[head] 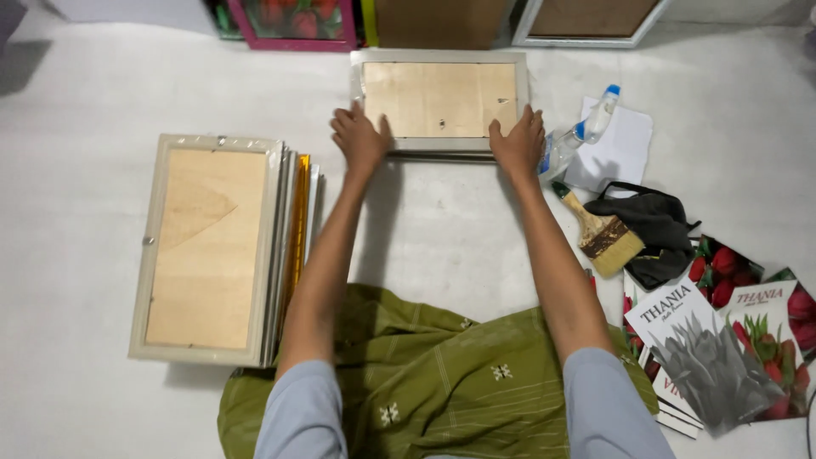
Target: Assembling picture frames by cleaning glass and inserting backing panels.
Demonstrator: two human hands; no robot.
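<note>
A picture frame (439,58) lies face down on the white floor, its pale wooden backing board up. My left hand (359,136) rests flat on its near left corner, fingers spread. On the near right corner my right hand (517,141) presses the same way. Both arms reach straight out from my lap, which is covered in green cloth (425,374). Neither hand grips anything.
A stack of face-down frames (212,246) lies at the left. To the right are a clear spray bottle (582,136), white paper (625,149), a paintbrush (599,231), a black cloth (650,225) and flower prints (722,348). More frames (297,21) lean at the far edge.
</note>
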